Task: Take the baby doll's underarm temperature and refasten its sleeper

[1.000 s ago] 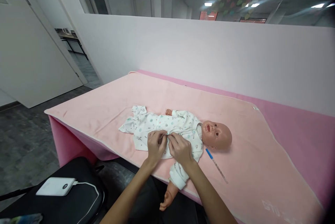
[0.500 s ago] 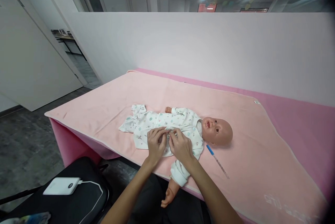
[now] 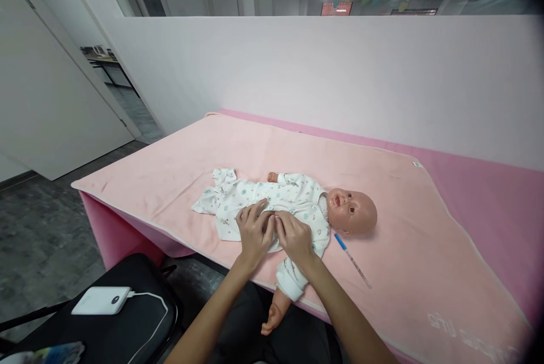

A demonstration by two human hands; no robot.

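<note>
Baby doll (image 3: 340, 214) in white printed romper lies near the front edge of the pink-towelled bench (image 3: 178, 160), one arm over the edge. Risk: a tug could slide it off. Left hand (image 3: 254, 233) and right hand (image 3: 295, 236) rest w/ fingers loosely spread on the romper front, not clenched; can't tell if they pinch fabric.

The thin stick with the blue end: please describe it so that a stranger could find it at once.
Start at the pink blanket on the table and find the baby doll. Just beside the doll's head, toward the near edge, lies the thin thermometer-like stick. It is the only loose item there, clear with a blue tip.
</note>
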